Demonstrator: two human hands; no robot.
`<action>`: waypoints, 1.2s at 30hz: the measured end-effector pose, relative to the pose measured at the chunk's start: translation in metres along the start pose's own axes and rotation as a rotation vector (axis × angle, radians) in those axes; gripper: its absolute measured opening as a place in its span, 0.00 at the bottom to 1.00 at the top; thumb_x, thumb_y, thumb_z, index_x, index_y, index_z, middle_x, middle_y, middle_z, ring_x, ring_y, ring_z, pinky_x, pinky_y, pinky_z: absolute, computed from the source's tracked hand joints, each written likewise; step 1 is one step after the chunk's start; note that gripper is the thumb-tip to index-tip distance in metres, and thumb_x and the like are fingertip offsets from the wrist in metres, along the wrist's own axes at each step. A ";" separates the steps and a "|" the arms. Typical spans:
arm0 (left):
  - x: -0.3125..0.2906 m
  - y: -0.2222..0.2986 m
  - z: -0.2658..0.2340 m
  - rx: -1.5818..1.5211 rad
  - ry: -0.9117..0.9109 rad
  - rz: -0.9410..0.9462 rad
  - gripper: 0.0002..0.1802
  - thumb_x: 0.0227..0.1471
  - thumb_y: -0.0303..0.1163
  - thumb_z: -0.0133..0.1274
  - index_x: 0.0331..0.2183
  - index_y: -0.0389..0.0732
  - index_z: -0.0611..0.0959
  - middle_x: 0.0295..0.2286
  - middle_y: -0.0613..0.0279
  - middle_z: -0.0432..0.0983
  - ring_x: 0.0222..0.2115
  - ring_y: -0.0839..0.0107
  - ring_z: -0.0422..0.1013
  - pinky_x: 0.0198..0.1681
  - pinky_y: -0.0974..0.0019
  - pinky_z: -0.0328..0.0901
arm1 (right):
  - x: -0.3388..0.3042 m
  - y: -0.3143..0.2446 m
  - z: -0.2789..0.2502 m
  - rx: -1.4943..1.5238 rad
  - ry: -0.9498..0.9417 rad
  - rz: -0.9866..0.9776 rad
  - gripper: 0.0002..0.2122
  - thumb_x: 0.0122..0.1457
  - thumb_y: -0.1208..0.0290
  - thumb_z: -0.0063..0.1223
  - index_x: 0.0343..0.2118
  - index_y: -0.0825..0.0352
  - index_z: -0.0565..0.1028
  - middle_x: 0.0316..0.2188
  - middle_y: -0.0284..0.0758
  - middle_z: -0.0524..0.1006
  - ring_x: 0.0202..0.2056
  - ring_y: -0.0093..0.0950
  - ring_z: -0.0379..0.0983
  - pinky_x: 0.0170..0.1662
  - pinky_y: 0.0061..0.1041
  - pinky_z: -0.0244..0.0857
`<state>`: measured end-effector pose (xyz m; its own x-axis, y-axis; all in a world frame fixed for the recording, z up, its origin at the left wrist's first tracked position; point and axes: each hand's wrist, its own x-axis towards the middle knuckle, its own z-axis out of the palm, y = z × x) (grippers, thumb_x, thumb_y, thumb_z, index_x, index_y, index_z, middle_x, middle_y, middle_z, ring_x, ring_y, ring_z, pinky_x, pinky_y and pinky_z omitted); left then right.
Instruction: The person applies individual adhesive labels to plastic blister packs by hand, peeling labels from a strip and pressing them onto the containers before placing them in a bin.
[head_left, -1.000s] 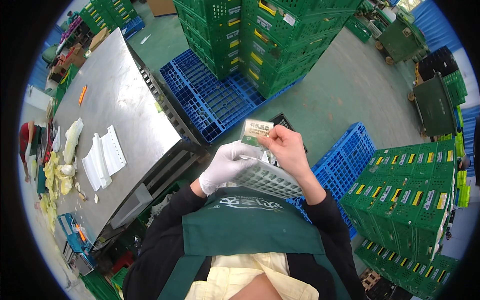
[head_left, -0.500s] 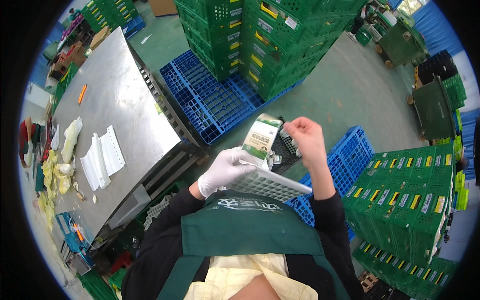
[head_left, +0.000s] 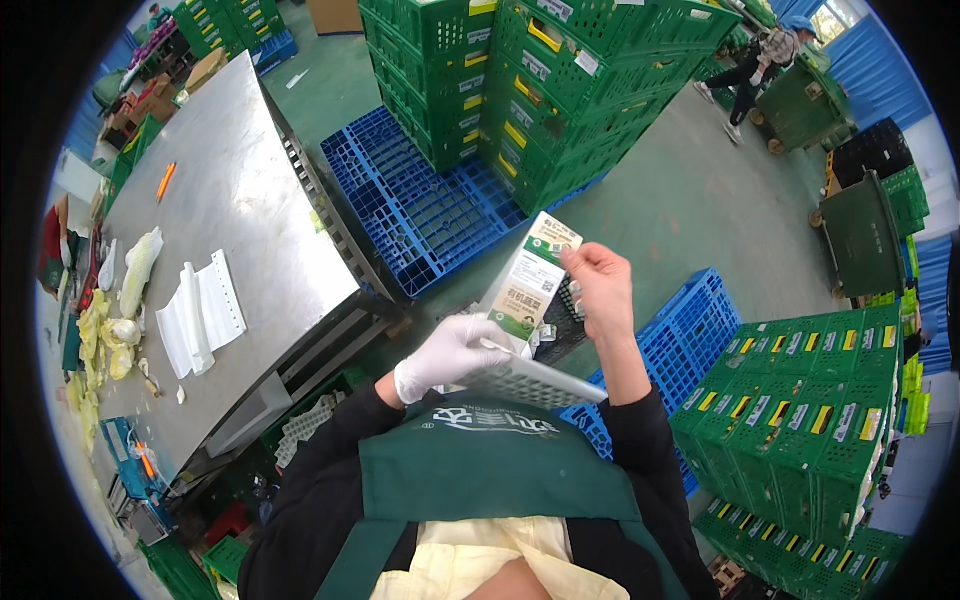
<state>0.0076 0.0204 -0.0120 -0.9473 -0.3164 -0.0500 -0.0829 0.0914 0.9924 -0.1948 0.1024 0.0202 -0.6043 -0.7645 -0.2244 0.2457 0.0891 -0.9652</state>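
In front of my apron, my gloved left hand (head_left: 455, 355) is closed on a roll of labels (head_left: 530, 290), printed in green, white and beige. My bare right hand (head_left: 600, 290) pinches the strip near its top right edge, thumb and fingertips together. Below the labels, a pale grey tray (head_left: 545, 380) with a grid of openings lies tilted close to the apron. Whether the left hand also grips the tray is hidden. Under my hands a black crate (head_left: 565, 345) shows in part, with small pale packs inside.
A metal table (head_left: 240, 200) on the left bears white sheets (head_left: 200, 315), an orange pen (head_left: 166, 182) and leafy scraps. Green crates (head_left: 570, 100) stand stacked on a blue pallet (head_left: 400, 200) ahead; more green crates (head_left: 790, 400) stand right. A person (head_left: 750, 75) walks at far right.
The label strip has straightened and stands higher, and my right hand has come in to its edge. The tray has shifted slightly left and down. A person has come into view at far right.
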 end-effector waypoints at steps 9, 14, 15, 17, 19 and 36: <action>-0.005 0.011 -0.001 -0.155 0.185 -0.003 0.04 0.43 0.23 0.57 0.27 0.35 0.80 0.27 0.63 0.74 0.28 0.78 0.70 0.33 0.74 0.65 | -0.033 0.010 0.034 -0.608 -0.131 -0.531 0.20 0.44 0.76 0.61 0.40 0.71 0.65 0.22 0.34 0.68 0.23 0.23 0.67 0.28 0.23 0.62; -0.003 0.021 -0.010 -0.012 0.220 0.107 0.05 0.41 0.21 0.58 0.27 0.35 0.79 0.28 0.63 0.74 0.28 0.76 0.70 0.34 0.73 0.65 | -0.031 0.000 0.024 -0.680 -0.221 -0.120 0.12 0.48 0.68 0.60 0.30 0.72 0.73 0.21 0.30 0.72 0.22 0.15 0.64 0.25 0.19 0.60; 0.000 0.012 -0.009 -0.078 0.171 0.153 0.06 0.40 0.21 0.58 0.27 0.36 0.80 0.28 0.63 0.74 0.29 0.76 0.70 0.34 0.73 0.65 | -0.031 0.011 0.028 -0.403 -0.279 -0.122 0.10 0.51 0.71 0.57 0.32 0.72 0.73 0.25 0.30 0.74 0.24 0.15 0.66 0.28 0.19 0.62; 0.001 0.012 -0.009 -0.115 0.097 0.139 0.05 0.41 0.21 0.58 0.27 0.36 0.80 0.28 0.63 0.74 0.30 0.76 0.70 0.35 0.72 0.65 | -0.029 0.007 0.034 -0.009 -0.268 -0.068 0.09 0.55 0.77 0.50 0.39 0.73 0.74 0.33 0.30 0.76 0.31 0.17 0.70 0.36 0.19 0.65; -0.006 0.009 -0.012 -0.100 -0.035 -0.008 0.05 0.43 0.25 0.57 0.28 0.37 0.80 0.28 0.63 0.75 0.29 0.75 0.70 0.35 0.71 0.64 | -0.017 -0.013 0.022 0.111 -0.146 0.041 0.09 0.56 0.76 0.49 0.38 0.73 0.74 0.32 0.32 0.77 0.31 0.16 0.70 0.34 0.18 0.66; -0.013 0.015 -0.015 -0.179 0.345 -0.011 0.04 0.43 0.21 0.56 0.26 0.32 0.80 0.30 0.64 0.74 0.30 0.78 0.70 0.34 0.75 0.64 | -0.030 -0.008 0.008 -0.745 -0.223 -0.315 0.15 0.42 0.68 0.63 0.26 0.68 0.67 0.20 0.33 0.68 0.21 0.23 0.65 0.24 0.23 0.61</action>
<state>0.0229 0.0116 0.0050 -0.7845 -0.6180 -0.0503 -0.0081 -0.0708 0.9975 -0.1728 0.1200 0.0360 -0.3774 -0.9257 0.0269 -0.5218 0.1886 -0.8319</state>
